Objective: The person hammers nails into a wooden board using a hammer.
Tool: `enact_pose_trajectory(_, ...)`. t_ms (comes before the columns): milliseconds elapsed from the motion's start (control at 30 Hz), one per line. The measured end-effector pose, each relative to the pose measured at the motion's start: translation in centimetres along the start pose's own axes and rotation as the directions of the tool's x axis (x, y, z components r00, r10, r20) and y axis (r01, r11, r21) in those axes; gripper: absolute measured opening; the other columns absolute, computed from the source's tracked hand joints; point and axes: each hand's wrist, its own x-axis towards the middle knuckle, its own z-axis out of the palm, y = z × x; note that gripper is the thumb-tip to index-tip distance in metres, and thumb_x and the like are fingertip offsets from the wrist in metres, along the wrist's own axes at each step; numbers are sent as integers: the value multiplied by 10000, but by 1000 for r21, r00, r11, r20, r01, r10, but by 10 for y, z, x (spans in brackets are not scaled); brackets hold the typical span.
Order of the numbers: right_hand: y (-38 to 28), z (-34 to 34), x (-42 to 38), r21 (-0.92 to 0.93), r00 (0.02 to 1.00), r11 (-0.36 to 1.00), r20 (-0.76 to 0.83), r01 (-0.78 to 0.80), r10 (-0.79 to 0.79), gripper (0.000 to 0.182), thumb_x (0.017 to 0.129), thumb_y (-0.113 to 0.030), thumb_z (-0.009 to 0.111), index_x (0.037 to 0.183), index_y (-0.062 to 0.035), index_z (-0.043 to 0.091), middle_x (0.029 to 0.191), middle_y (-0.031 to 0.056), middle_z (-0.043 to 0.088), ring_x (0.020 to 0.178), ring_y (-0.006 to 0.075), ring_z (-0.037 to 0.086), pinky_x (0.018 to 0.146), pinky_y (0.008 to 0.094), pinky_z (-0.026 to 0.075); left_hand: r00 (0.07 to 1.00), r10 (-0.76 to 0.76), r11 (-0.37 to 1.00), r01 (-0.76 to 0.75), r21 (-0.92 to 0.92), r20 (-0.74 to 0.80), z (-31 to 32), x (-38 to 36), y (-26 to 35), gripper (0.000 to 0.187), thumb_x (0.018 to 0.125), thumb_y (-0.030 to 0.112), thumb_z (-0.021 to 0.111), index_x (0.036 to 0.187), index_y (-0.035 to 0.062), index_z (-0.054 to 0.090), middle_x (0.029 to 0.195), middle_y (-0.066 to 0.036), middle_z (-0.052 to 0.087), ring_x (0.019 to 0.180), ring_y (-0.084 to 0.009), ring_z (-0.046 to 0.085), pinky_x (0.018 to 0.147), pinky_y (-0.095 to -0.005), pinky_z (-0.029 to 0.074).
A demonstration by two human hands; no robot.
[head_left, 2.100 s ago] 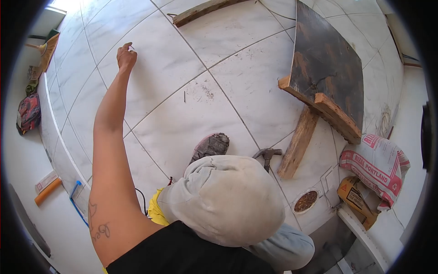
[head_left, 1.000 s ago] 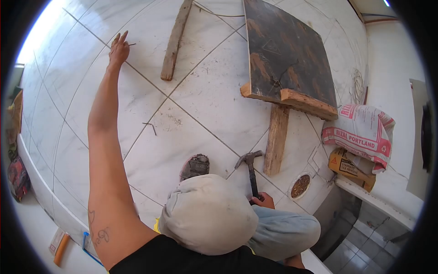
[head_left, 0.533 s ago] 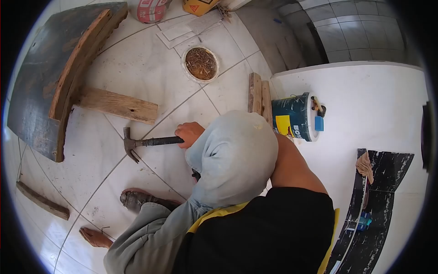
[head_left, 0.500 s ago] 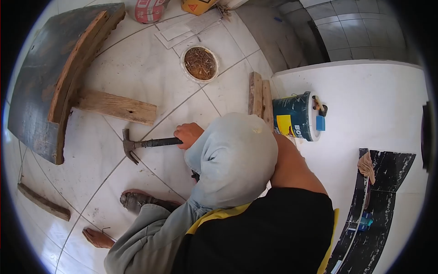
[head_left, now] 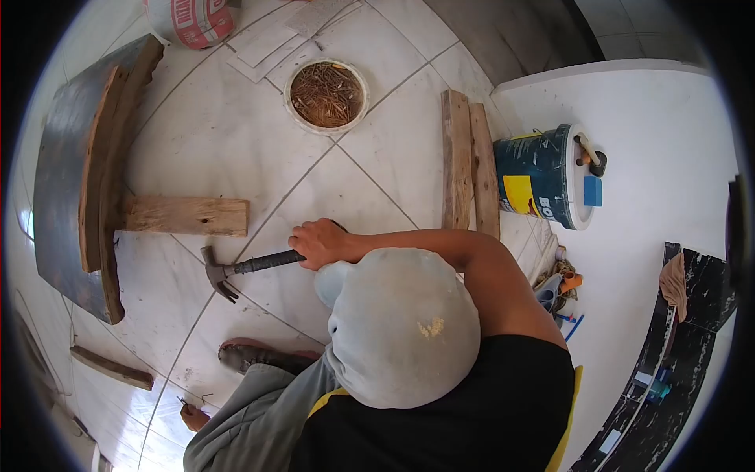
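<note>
My right hand [head_left: 318, 244] is wrapped round the dark grip of a claw hammer [head_left: 220, 275]. The hammer lies across low over the floor tiles, with its head to the left and the claw toward me. At the lower left, my left hand [head_left: 193, 417] is low by the floor, partly hidden by my trouser leg. Its fingers are bent together around something too small to make out. A thin bent nail [head_left: 207, 396] lies just beside those fingers. My knee [head_left: 401, 330] in grey cloth fills the middle, and a dark shoe [head_left: 244, 355] rests between the hands.
A wooden board [head_left: 185, 216] extends from a curved dark panel [head_left: 71, 181] at left. A curved wood strip [head_left: 110, 368] lies below. A tub of nails [head_left: 326, 94] stands ahead. Planks [head_left: 456, 157] and a paint bucket [head_left: 535, 177] line the right wall; a sack [head_left: 197, 20] is behind.
The view has shifted, showing more of my right arm and the planks. My left hand has drawn closer to the bent nail, its fingers more bent. The hammer remains in my right hand, nearly unmoved.
</note>
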Motion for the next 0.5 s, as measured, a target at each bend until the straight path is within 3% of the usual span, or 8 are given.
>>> enact_pose_trajectory(267,4,2,3,15,998,998,-24,57,-57,375,821,-328,729,1062,-45,676,1011,111,637,946,295,672,713,427,578,986,-122,992,124,-11,110,-24,-7,-29,446,1001,133,555,1446,125,575,1053,-86,675,884,-211,677,731,-326,567)
enact_pose_trajectory(333,1,-4,4,23,999,1000,42,19,-20,351,823,-290,721,1056,-31,676,1014,126,637,963,300,668,728,430,578,982,-127,991,132,-28,139,-38,-8,-35,454,997,123,557,1451,127,571,1039,-83,673,868,-207,676,717,-324,568)
enact_pose_trajectory(433,-2,-2,6,4,998,999,55,44,-44,332,830,-240,695,1072,-16,656,1030,146,639,989,306,662,753,436,574,980,-77,991,96,-96,184,-64,-2,-33,467,992,107,560,1457,130,565,1017,-79,670,844,-200,676,696,-320,570)
enact_pose_trajectory(500,-11,0,10,8,996,996,4,90,-90,333,831,-223,681,1082,-8,643,1036,160,637,1000,325,656,768,451,569,977,82,977,-40,-209,197,-83,5,-9,475,988,96,562,1462,132,561,1003,-77,668,827,-195,675,681,-318,572)
